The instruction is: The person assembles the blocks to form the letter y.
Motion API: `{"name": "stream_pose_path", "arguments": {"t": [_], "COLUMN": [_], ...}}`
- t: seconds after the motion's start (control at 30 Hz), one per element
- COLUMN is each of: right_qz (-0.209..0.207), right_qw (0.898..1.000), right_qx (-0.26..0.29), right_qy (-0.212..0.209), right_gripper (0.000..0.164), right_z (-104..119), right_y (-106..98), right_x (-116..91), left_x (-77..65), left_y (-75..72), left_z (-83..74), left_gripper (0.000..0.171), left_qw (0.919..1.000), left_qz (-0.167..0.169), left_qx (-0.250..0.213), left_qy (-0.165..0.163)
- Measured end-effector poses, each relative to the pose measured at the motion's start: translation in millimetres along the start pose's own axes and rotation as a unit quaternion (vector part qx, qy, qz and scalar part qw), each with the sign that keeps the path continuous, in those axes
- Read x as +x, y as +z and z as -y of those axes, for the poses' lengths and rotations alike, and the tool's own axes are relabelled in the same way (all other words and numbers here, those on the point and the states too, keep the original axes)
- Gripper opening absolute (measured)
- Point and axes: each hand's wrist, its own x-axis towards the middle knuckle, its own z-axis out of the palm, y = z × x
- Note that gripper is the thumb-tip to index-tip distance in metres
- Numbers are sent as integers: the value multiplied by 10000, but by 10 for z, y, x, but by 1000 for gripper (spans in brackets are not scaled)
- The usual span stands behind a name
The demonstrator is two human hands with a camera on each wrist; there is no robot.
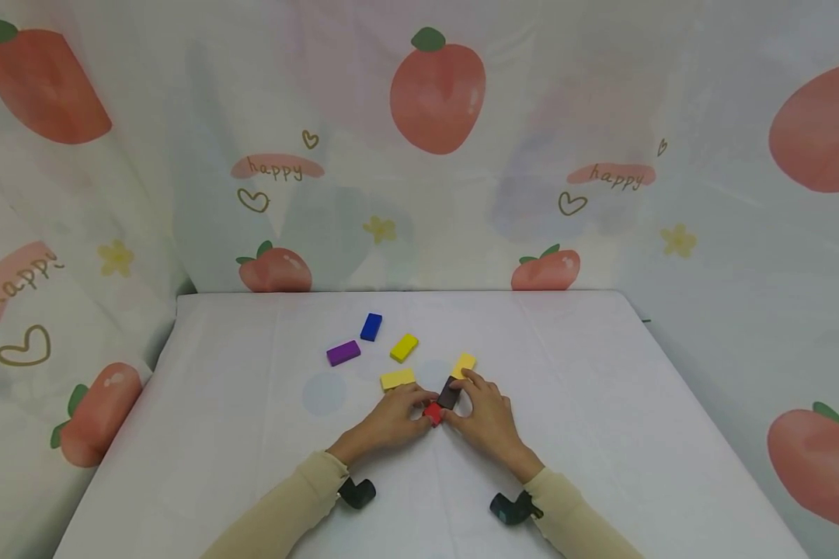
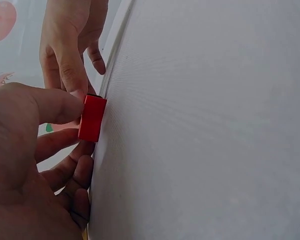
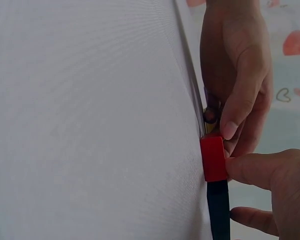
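Observation:
In the head view, a red block [image 1: 433,414] lies end to end with a black block [image 1: 450,393] on the white table. My left hand [image 1: 395,417] pinches the red block between thumb and index finger; the left wrist view shows the thumb against the red block [image 2: 92,118]. Curled over the black block is my right hand [image 1: 488,417]. Its thumb touches the red block [image 3: 214,159], and its index finger meets the black block [image 3: 219,207]. A light yellow block [image 1: 464,363] sits at the black block's far end, by the right fingertips.
Beyond the left hand lies another light yellow block [image 1: 398,379]. Farther back are a bright yellow block [image 1: 404,348], a purple block [image 1: 343,353] and a blue block [image 1: 371,327]. A printed cloth [image 1: 447,225] hangs behind the white table [image 1: 217,435].

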Motion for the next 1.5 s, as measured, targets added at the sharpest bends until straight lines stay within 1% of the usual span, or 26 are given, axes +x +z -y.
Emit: {"name": "stream_pose_path", "arguments": {"t": [0.23,0.3,0.43,0.53,0.6,0.73,0.93,1.03,1.23,1.5], "right_qz": [-14,-23,-20,-20,2,10,-101,-60,28,20], "right_qw": [10000,10000,10000,9999,9999,9999,9998,9998,9997,9997], "right_qx": [35,56,85,100,124,169,142,176,216,224], "right_qy": [23,17,18,34,48,28,-32,2,115,45], "right_gripper": [46,46,46,46,45,44,44,44,43,44], "right_z": [-10,-14,-22,-25,-23,-22,-22,-18,-40,-7], "right_y": [0,1,7,8,7,6,-7,-29,-44,-3], "right_x": [2,2,3,-6,-18,-42,-55,-61,-58,-27], "left_x": [0,-3,-17,-28,-31,-36,-48,-50,-57,-89], "left_y": [-15,-25,-51,-62,-61,-74,-161,-209,-304,-426], "left_z": [4,7,-9,-23,-23,-32,-58,-49,2,95], "left_gripper": [42,42,39,37,36,33,29,28,27,26], "left_qw": [10000,9999,9995,9991,9992,9990,9975,9972,9957,9906], "left_qz": [74,114,152,134,100,-93,-365,-437,-669,-1066], "left_qx": [53,4,-233,-352,-344,-405,-568,-564,-628,-706], "left_qy": [-26,-69,-164,-171,-158,-147,-206,-238,-153,-483]}}
